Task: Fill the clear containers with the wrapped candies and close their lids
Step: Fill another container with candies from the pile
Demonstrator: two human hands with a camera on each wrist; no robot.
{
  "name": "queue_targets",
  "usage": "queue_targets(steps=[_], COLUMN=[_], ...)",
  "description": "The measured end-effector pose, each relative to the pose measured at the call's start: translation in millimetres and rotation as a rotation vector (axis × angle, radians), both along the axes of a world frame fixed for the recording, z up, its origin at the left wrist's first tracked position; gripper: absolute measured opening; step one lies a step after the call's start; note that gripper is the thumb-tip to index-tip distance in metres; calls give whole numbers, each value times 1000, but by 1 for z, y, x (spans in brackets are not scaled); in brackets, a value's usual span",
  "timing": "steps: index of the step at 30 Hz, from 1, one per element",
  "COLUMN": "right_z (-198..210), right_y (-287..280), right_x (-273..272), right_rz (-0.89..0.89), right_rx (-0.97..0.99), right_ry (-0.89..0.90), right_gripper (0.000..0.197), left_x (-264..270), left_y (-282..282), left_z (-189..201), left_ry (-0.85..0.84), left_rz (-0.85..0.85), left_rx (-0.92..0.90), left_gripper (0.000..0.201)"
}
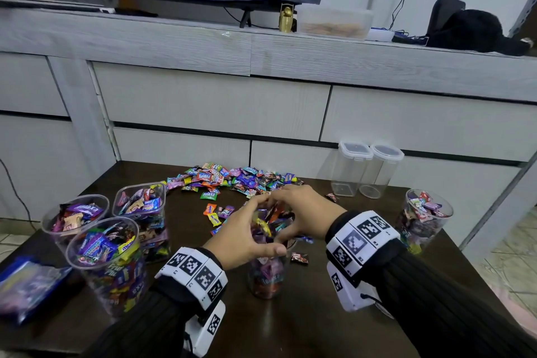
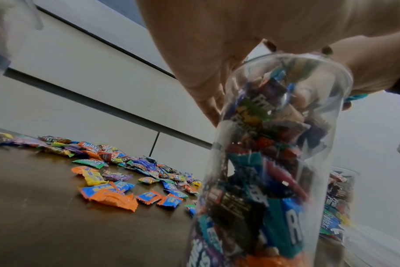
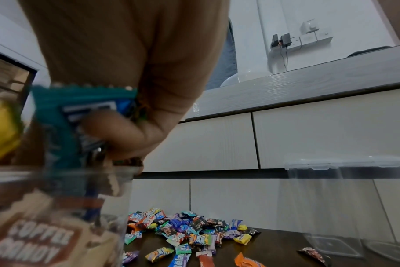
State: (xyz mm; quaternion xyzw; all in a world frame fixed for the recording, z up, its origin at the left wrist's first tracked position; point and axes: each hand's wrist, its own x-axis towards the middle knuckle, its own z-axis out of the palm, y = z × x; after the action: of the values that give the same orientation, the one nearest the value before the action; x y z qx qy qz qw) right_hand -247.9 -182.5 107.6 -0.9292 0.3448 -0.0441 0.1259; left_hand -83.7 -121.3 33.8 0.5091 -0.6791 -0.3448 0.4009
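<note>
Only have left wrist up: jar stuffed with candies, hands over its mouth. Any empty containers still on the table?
Observer: Yes. The head view shows two empty ones at the far right of the table, a square-lidded container and a round-lidded container, both with lids on.
Operator: How many filled ones lack lids?
Observer: Four besides your jar: three open containers grouped at the left, and one open container at the right edge.
Operator: Is the right hand holding anything?
Observer: In the right wrist view, the right hand curls its fingers round a teal wrapped candy just above the jar's mouth.
</note>
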Motion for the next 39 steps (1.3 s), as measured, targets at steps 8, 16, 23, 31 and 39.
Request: queue_targets(steps=[8, 16, 23, 31, 39], right_z=[13, -3, -1, 0, 1], right_y=[-10, 3, 7, 11, 12], right_x=[-10, 12, 6, 4, 6], right_rz=[-5, -117, -52, 71, 70], right_rx=[67, 96, 250, 66, 78], right_ry=[-88, -475, -485, -74, 46], right_gripper=[37, 13, 15, 33, 23], left_x=[-1, 0, 4, 3, 4], left_y=[2, 2, 0, -1, -2], left_z=[2, -2, -12, -12, -15], left_ry=[-11, 37, 52, 93, 82], left_rz=[5, 11, 12, 15, 14], left_rx=[40, 57, 77, 103, 116], left_gripper=[115, 109, 118, 108, 111])
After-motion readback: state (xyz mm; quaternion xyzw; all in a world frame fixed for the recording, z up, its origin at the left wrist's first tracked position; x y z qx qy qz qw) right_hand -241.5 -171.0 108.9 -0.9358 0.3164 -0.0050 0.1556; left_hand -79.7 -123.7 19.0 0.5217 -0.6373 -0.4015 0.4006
